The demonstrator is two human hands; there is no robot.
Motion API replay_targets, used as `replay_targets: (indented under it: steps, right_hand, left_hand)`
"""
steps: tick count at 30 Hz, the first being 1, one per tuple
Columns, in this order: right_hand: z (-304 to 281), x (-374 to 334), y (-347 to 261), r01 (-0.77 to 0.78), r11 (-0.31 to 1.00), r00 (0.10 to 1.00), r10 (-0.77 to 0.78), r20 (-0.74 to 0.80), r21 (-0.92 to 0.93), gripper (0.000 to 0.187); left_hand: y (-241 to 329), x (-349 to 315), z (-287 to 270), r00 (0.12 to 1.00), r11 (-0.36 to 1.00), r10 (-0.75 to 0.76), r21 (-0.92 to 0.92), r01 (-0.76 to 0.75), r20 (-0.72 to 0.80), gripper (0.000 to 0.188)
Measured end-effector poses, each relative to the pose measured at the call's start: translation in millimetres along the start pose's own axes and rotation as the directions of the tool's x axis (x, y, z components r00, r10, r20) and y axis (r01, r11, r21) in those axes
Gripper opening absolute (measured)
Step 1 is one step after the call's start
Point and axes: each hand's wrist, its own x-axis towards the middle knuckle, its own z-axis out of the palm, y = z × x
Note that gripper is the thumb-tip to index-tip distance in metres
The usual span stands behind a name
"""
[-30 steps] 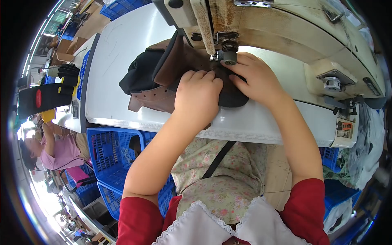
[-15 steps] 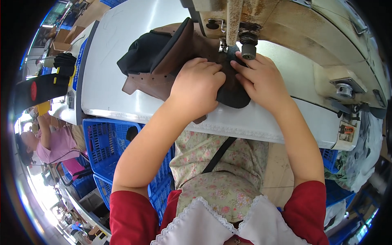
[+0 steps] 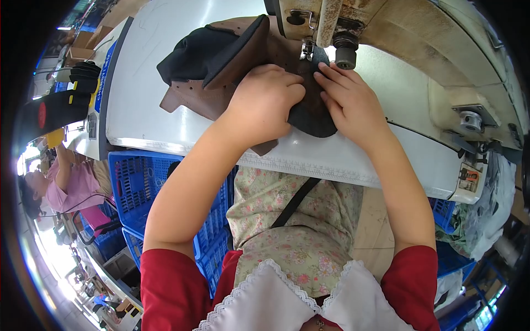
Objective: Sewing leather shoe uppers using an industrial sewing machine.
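Observation:
A brown shoe upper (image 3: 201, 98) with black lining and small eyelet holes lies on the white sewing table. Part of it reaches under the presser foot (image 3: 307, 50) of the sewing machine (image 3: 408, 33). My left hand (image 3: 266, 102) is closed on the upper with its fingers curled, left of and nearer than the foot. On the other side, my right hand (image 3: 353, 102) holds the edge of the dark piece, fingertips pressed on it just right of the foot. A rounded black end (image 3: 313, 122) shows between my hands. The needle tip cannot be made out.
A ruler strip runs along the front edge of the white table (image 3: 353, 151). Blue plastic crates (image 3: 138, 193) stand below on the left. The machine's arm and column rise at the right. At far left, a person in pink (image 3: 72, 185) sits at another machine.
The whole view has shifted slightly, so the table and machine sit higher in the picture. Both hands stay on the shoe upper beside the presser foot, with little visible movement relative to it.

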Motion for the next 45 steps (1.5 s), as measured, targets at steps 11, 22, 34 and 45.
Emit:
replay_targets:
  steps: [11,22,34,45]
  right_hand:
    - [3,-1,-10,0.007,0.995,0.999,-0.012,-0.044,-0.100,0.030]
    - [8,4,-14,-0.041,0.992,0.998,0.035,-0.045,-0.120,0.028]
    - [9,1,-21,-0.089,0.988,0.995,0.081,-0.062,-0.124,0.026]
    - [19,3,-28,-0.126,0.964,0.991,0.110,-0.081,-0.234,0.028]
  left_hand:
    - [-13,-1,-1,0.998,0.998,0.065,-0.012,-0.065,-0.018,0.035]
    - [-35,7,-3,0.997,0.997,0.067,-0.053,-0.065,0.044,0.036]
    - [-43,12,-7,0.993,0.994,0.104,-0.040,-0.102,0.060,0.036]
    - [-65,22,-7,0.988,0.988,0.142,-0.076,-0.138,0.057,0.027]
